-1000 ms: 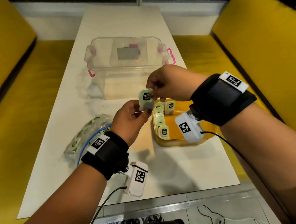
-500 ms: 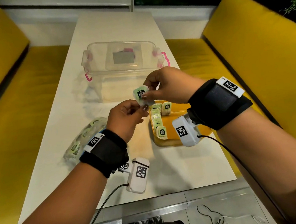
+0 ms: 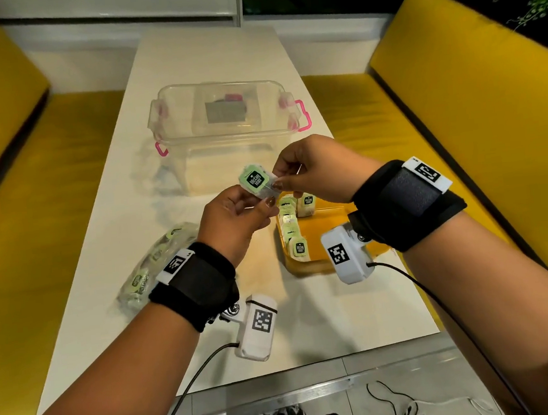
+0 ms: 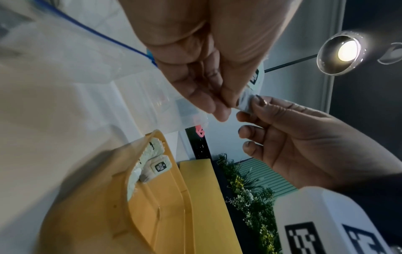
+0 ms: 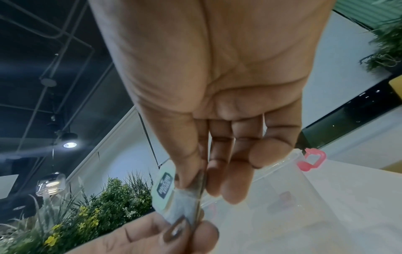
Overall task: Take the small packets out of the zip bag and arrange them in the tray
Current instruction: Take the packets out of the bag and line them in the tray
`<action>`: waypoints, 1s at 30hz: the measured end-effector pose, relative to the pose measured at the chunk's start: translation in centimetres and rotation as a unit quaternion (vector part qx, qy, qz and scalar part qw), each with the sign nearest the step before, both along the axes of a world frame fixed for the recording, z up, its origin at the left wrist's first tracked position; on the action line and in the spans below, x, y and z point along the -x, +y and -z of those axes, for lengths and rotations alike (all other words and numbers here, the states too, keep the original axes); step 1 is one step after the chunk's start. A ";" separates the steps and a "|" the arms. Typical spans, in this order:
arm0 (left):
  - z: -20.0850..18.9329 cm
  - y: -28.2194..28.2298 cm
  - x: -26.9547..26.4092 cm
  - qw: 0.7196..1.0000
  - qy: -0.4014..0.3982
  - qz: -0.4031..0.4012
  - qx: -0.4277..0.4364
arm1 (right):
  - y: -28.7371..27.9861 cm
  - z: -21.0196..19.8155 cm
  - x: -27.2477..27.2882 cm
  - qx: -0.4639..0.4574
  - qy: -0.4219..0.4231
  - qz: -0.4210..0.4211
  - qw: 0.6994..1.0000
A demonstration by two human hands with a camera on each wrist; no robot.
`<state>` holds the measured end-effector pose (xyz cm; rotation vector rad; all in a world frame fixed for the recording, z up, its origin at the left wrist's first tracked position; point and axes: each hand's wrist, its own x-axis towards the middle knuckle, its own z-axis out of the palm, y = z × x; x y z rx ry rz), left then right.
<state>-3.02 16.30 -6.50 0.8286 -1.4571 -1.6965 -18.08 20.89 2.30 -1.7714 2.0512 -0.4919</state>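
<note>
Both hands, left hand (image 3: 233,219) and right hand (image 3: 312,170), pinch one small packet (image 3: 257,184) above the tray (image 3: 331,225).

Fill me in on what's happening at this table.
A person is holding one small packet in the air, pinched by both the left hand and the right hand. Several packets already stand in the yellow tray, and the zip bag, with more inside, lies on the table to its left.
</note>
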 end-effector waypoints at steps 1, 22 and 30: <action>-0.1 -0.1 0.1 1.000 0.001 -0.011 0.004 | 0.0 0.1 0.1 0.001 -0.003 0.005 1.000; 0.6 -0.7 1.9 0.949 -0.209 -0.005 0.236 | 0.4 1.1 1.1 0.030 0.104 -0.026 0.994; 4.5 0.7 3.4 0.899 -0.403 0.030 0.171 | -0.9 3.1 4.7 -0.081 0.149 0.032 0.985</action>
